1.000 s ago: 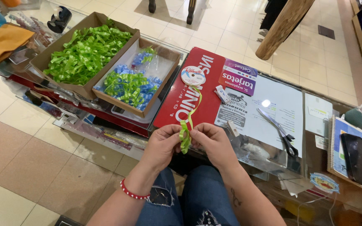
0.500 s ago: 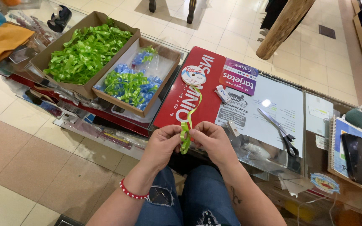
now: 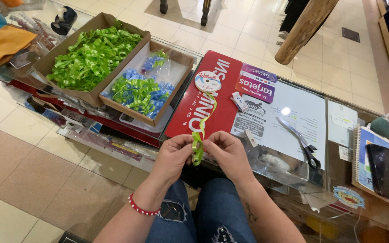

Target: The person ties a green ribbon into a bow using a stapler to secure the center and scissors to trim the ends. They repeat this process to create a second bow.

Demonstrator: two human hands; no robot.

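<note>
green ribbon (image 3: 197,148) pinched between left hand (image 3: 173,155) and right hand (image 3: 227,154); each grip seemingly closed on it

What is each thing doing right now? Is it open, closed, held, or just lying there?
Left hand: pinching the green ribbon.
Right hand: pinching the same ribbon.
Green ribbon: folded into loops, strand running up to the spool.
Spool: lying flat, partly unwound.
Scissors: closed, lying on the counter.
Big box: open, full of green ribbon pieces.
Small box: open, holds green and blue bows.
Phone: screen dark.
</note>
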